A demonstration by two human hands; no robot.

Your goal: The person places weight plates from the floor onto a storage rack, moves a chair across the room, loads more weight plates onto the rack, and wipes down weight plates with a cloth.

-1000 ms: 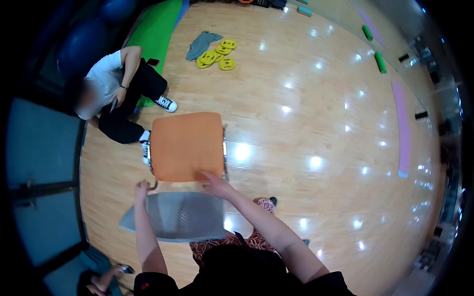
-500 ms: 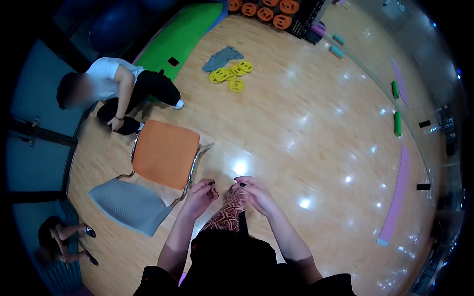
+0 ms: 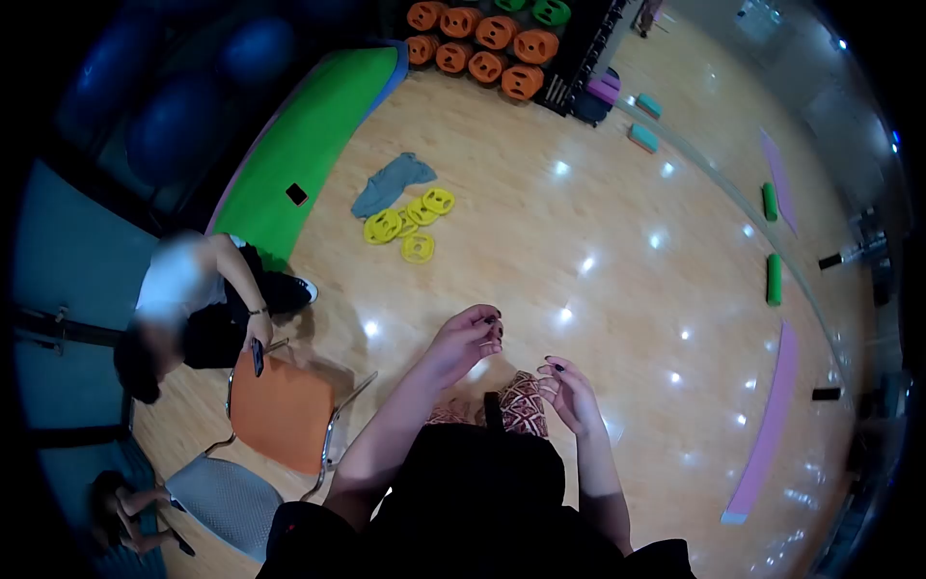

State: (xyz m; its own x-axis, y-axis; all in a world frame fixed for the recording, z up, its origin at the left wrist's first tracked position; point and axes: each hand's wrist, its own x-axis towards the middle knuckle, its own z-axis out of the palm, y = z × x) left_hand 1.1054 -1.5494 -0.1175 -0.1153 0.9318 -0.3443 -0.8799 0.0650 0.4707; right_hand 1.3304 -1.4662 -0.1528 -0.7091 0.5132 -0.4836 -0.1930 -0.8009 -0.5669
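My left hand (image 3: 470, 340) hangs in front of my body with loosely curled fingers and dark nails. Nothing shows between its fingers. To its right, my right hand (image 3: 571, 394) is held with bent fingers slightly apart, also with nothing visible in it. Below and between the hands appear my red-and-white patterned leggings (image 3: 524, 403), under a black top (image 3: 473, 502). An orange-seated chair (image 3: 280, 410) with a grey back stands to the left, apart from my left hand.
A person in a white top (image 3: 183, 280) sits low beyond the chair, holding a phone (image 3: 258, 357); another person (image 3: 121, 511) sits lower left. Yellow weight plates (image 3: 417, 248) and a grey cloth (image 3: 391, 183) lie ahead, near a green mat (image 3: 289, 145). A purple mat (image 3: 767, 425) lies right.
The view has shifted, so the chair and plates sit further left and the plates lower. Both hands have moved right in view, the left now higher than the right. The seated person's phone has come into view.
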